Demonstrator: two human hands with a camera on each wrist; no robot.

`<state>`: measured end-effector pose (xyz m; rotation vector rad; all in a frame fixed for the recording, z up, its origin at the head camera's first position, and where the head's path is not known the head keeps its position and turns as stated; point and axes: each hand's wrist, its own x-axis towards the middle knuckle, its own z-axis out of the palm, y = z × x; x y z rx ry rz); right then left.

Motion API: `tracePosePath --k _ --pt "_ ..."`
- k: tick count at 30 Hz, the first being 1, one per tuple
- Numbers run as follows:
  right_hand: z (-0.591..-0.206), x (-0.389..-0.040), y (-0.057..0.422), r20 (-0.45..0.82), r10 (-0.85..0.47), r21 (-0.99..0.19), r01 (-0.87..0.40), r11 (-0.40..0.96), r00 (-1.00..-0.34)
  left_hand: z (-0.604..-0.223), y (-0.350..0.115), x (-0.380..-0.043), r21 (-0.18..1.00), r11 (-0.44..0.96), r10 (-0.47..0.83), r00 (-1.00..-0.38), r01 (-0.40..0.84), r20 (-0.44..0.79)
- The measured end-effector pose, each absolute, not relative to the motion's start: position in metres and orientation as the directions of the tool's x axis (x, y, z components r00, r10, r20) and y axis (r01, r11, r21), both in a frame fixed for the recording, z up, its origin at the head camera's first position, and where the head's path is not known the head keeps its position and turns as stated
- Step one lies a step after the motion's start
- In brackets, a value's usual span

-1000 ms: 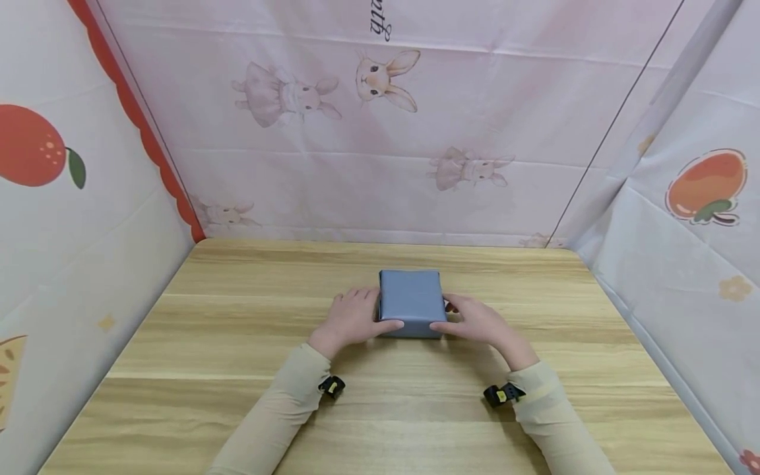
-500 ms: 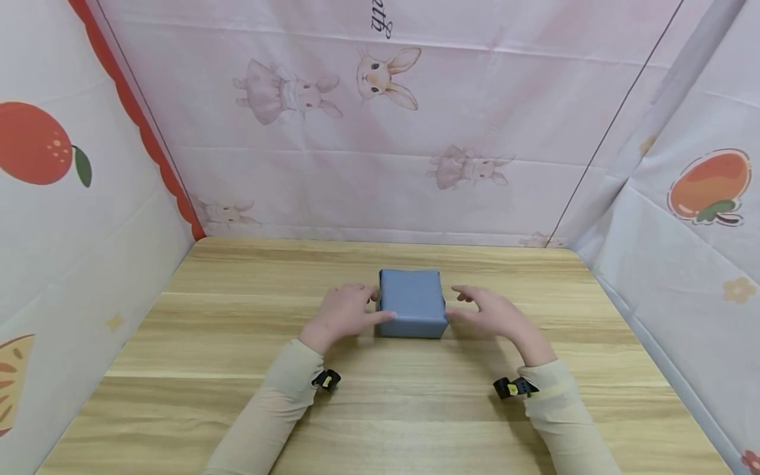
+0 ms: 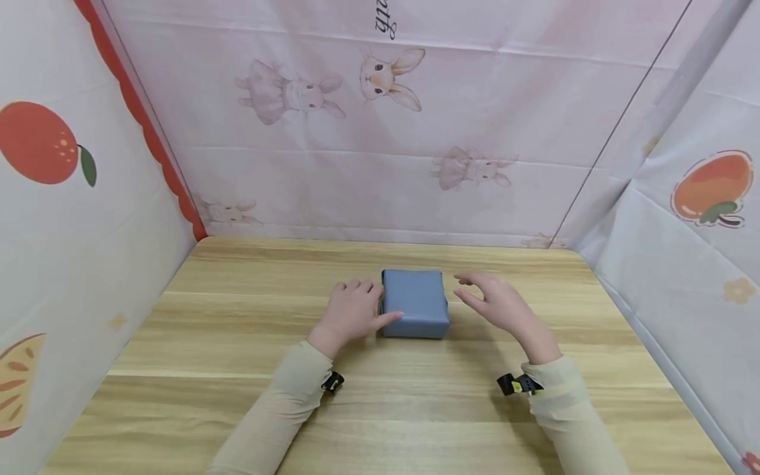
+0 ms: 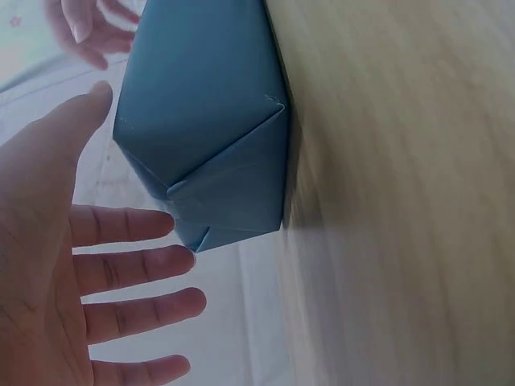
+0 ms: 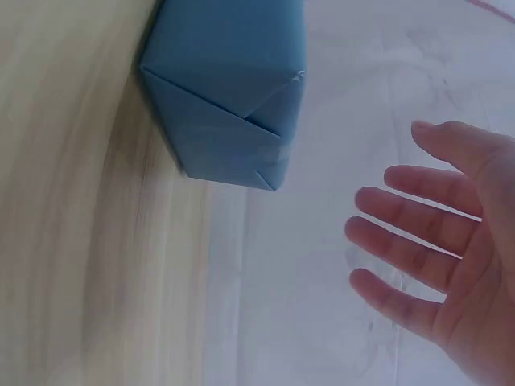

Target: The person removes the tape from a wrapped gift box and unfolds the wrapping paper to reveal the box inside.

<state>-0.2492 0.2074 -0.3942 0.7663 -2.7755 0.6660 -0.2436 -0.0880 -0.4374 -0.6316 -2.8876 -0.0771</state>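
Observation:
A box wrapped in blue-grey paper (image 3: 414,297) sits on the wooden table, its folded end flaps visible in both wrist views. Beside its left side is my left hand (image 3: 354,310), thumb reaching over the front left corner and fingers spread near the left face. In the left wrist view those fingers (image 4: 133,269) look straight, with nothing between them and the thumb. My right hand (image 3: 495,300) hovers off the box's right side, apart from it. Its fingers (image 5: 414,217) are loosely extended and hold nothing in the right wrist view.
The wooden table (image 3: 380,409) stretches around the box. A pink rabbit-print cloth (image 3: 356,185) hangs behind the far edge, and fruit-print cloths (image 3: 671,264) line both sides. Each wrist wears a black strap-mounted camera (image 3: 518,384).
My right hand has let go of the box's right side and moved away rightward and up. The left hand has shifted slightly at the left side. The box stays in place.

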Motion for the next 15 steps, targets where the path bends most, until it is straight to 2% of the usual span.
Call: tracePosePath --k 4,10,15 --pt "-0.394 -0.257 0.197 0.355 -0.492 -0.260 -0.590 0.764 -0.794 -0.441 -0.086 -0.244 0.021 0.905 0.415 -0.891 0.426 0.185" --pt "-0.396 -0.278 0.176 0.459 -0.614 -0.047 -0.708 0.705 -0.642 -0.445 -0.085 -0.248 0.025 0.906 0.411 -0.891 0.423 0.194" --pt "-0.399 -0.295 0.160 0.435 -0.667 0.004 -0.740 0.673 -0.605 -0.444 -0.086 -0.250 0.045 0.905 0.406 -0.889 0.424 0.210"
